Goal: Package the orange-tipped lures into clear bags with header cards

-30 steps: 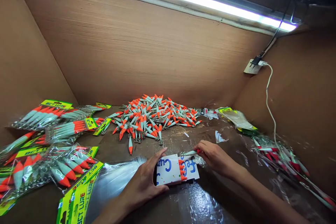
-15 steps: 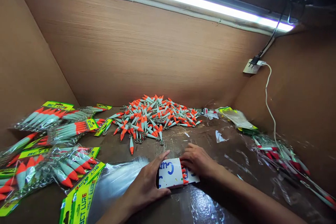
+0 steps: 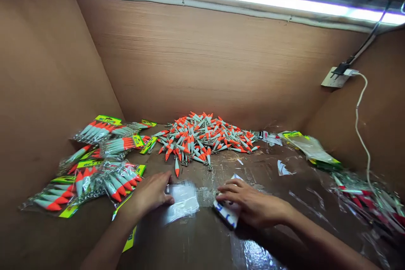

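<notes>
My right hand point(image 3: 249, 202) is closed over a small white folded piece point(image 3: 228, 214) with blue marker writing, which lies tilted on the table. The fingers cover most of it, so whether lures are inside cannot be seen. My left hand point(image 3: 153, 192) is at the left edge of a stack of clear plastic bags point(image 3: 182, 198), its thumb and forefinger apart and nothing gripped between them. Beyond both hands rises a heap of orange-and-white fishing lures point(image 3: 202, 137), one lure point(image 3: 176, 166) lying a little in front.
Packed lure bags point(image 3: 118, 179) with yellow-green header cards pile up at the left. Flat empty bags point(image 3: 310, 147) and red-and-white lures point(image 3: 363, 196) lie at the right. A white cable point(image 3: 357, 114) hangs from the socket point(image 3: 335, 78). Wooden walls enclose the table.
My left hand has let go of the white folded piece and moved left to the clear bags. My right hand now holds the piece, turned at an angle. The view has swung left.
</notes>
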Available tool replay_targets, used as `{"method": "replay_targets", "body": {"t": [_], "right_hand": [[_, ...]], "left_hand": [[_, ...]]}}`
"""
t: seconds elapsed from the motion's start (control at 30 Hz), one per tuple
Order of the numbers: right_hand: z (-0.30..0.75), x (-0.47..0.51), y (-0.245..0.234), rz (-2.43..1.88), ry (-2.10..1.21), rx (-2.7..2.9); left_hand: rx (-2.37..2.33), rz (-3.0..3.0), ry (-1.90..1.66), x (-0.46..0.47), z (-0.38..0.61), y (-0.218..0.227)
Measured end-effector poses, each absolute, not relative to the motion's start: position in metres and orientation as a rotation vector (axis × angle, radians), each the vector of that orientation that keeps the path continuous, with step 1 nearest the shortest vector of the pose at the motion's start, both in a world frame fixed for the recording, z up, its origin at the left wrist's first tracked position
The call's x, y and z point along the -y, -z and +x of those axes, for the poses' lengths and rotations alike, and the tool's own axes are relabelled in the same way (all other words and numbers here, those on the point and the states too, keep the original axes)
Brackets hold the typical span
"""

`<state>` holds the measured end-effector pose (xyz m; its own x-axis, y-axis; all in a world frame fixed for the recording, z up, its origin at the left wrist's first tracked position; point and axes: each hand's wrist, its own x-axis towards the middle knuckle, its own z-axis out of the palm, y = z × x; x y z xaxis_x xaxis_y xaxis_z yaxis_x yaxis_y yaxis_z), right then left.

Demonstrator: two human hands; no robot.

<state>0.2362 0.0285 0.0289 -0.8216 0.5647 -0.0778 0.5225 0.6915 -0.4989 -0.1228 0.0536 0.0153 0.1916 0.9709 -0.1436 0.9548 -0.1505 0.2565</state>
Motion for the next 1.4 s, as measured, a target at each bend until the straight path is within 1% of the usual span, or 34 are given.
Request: {"method": "replay_targets", "body": {"t": [0.1,0.2,0.3,0.37,0.53,0.6,0.67,0.77,0.87,1.07,1.23,1.4], "right_hand": [[0.260,-0.023,-0.036,-0.966,-0.825,2.804],[0.267,-0.008,-0.024,-1.172,-0.827,2.631],[0.249,0.009,0.000,-1.381,-0.663,2.431],[0.233,0.016,0.013,-1.427,-0.559,2.416],[0.226,0.020,0.022,-1.459,-0.403,2.376],[0.242,0.018,0.026,-1.508,-0.334,2.291],[0.261,0.016,0.032,-1.609,-0.304,2.200],[0.290,0.012,0.036,-1.699,-0.389,2.155],[0.312,0.010,0.028,-1.633,-0.457,2.155],[0.326,0.008,0.009,-1.500,-0.321,2.204],[0.318,0.010,0.000,-1.392,-0.419,2.351],[0.312,0.018,-0.010,-1.315,-0.501,2.411]], "left_hand": [[-1.868,2.162,-0.125,-0.057,-0.124,-0.009],[-1.886,2.166,-0.206,-0.061,-0.120,-0.009],[-1.813,2.208,-0.262,-0.062,-0.114,-0.014],[-1.734,2.254,-0.330,-0.062,-0.110,-0.018],[-1.543,2.102,-0.698,-0.058,-0.099,-0.021],[-1.483,2.041,-0.740,-0.058,-0.096,-0.022],[-1.410,1.985,-0.708,-0.060,-0.093,-0.022],[-1.292,1.891,-0.578,-0.064,-0.083,-0.018],[-1.218,1.866,-0.456,-0.072,-0.072,-0.013],[-1.044,1.952,-0.244,-0.088,-0.043,-0.017],[-0.948,2.139,-0.166,-0.092,-0.012,-0.021],[-0.958,2.278,-0.178,-0.084,0.009,-0.016]]}}
